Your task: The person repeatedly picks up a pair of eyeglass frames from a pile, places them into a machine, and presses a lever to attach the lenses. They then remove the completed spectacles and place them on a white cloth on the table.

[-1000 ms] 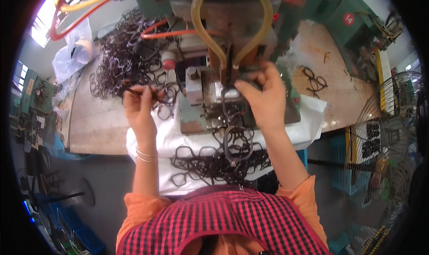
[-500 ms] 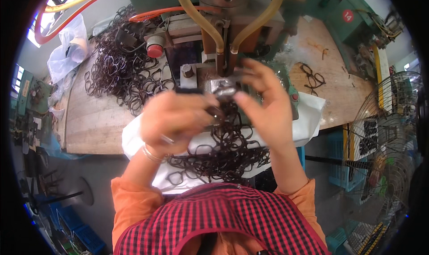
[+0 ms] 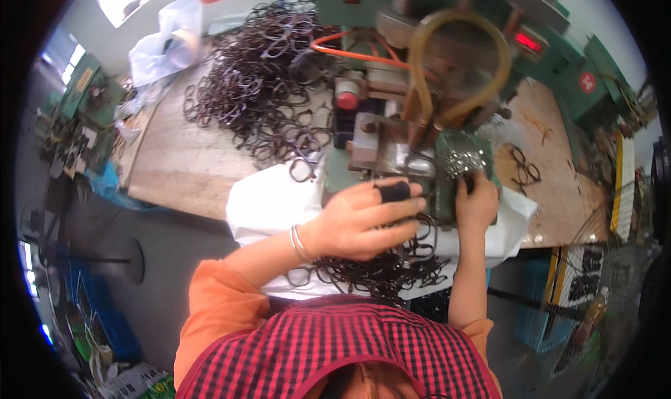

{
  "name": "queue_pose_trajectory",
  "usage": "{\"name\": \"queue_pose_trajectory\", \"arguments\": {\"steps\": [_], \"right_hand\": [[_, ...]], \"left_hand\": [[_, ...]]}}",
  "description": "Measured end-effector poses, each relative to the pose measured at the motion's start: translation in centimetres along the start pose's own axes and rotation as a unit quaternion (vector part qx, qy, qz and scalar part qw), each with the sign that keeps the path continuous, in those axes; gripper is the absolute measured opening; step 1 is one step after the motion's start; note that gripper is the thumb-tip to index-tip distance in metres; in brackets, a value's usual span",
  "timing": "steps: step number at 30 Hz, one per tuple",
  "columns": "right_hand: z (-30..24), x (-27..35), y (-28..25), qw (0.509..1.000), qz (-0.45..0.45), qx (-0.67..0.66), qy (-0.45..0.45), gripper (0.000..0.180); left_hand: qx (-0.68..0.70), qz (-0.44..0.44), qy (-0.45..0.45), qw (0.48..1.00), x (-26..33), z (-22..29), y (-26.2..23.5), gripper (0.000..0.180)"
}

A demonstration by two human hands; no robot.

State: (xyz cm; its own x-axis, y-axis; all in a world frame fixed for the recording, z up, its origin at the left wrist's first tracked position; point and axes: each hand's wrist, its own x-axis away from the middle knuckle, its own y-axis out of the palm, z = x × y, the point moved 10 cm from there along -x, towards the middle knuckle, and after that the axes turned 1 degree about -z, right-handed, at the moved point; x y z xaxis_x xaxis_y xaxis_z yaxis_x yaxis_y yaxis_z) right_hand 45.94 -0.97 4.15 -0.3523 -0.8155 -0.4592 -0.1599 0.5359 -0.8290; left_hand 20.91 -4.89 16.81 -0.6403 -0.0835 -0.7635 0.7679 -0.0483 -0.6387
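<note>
My left hand [image 3: 367, 221] is stretched palm down in front of the press, fingers apart, a black sleeve [image 3: 395, 193] around one finger. Its thumb and whatever lies under the palm are hidden. Just beyond its fingertips is the shiny metal fixture [image 3: 412, 162] beneath the press head. Dark eyeglass frames [image 3: 381, 276] lie in a heap below this hand, on white cloth. On the right, my right hand [image 3: 479, 202] reaches with curled, closed fingers into a green tray [image 3: 442, 207] of small shiny metal pieces [image 3: 465, 162]. What the fingertips pinch cannot be made out.
A large pile of dark eyeglass frames [image 3: 251, 77] covers the table's far left. The press has a red button [image 3: 347, 97] and a looped yellowish hose [image 3: 504, 56]. More frames [image 3: 523, 168] lie right of the tray. A wire fan guard [image 3: 594, 280] stands at the right.
The view has shifted, so the bench appears farther right. My right hand has left the fixture for the tray of metal pieces. My left hand has straightened its fingers near the fixture.
</note>
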Motion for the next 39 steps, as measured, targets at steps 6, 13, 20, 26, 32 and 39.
{"name": "queue_pose_trajectory", "arguments": {"steps": [6, 13, 20, 26, 32, 39], "right_hand": [[-1.9, 0.4, -2.9, 0.991, 0.105, -0.07, -0.037, 0.009], [-1.1, -1.8, -2.3, 0.987, 0.069, -0.146, 0.01, 0.012], [5.4, 4.0, -3.5, 0.936, 0.042, -0.308, 0.164, 0.015], [0.3, 3.4, -6.3, 0.868, -0.019, -0.475, 0.141, 0.019], [-9.7, -3.5, -5.0, 0.87, -0.045, -0.491, 0.016, 0.036], [-10.9, -3.0, -4.2, 0.845, -0.06, -0.529, 0.052, 0.054]], "left_hand": [[-0.3, 0.127, -0.245, 0.913, 7.4, 0.4, -9.7, 0.015], [-0.266, -0.062, -0.353, 0.895, 11.5, -14.9, -11.5, 0.023], [-0.092, -0.064, -0.48, 0.87, 23.1, -19.9, -5.8, 0.018], [-0.182, 0.144, -0.382, 0.894, 15.1, -15.4, -9.4, 0.015], [0.071, 0.324, -0.396, 0.856, 15.4, -16.9, -6.4, 0.016], [0.198, 0.43, -0.273, 0.837, 9.7, -9.3, -8.1, 0.015]]}}
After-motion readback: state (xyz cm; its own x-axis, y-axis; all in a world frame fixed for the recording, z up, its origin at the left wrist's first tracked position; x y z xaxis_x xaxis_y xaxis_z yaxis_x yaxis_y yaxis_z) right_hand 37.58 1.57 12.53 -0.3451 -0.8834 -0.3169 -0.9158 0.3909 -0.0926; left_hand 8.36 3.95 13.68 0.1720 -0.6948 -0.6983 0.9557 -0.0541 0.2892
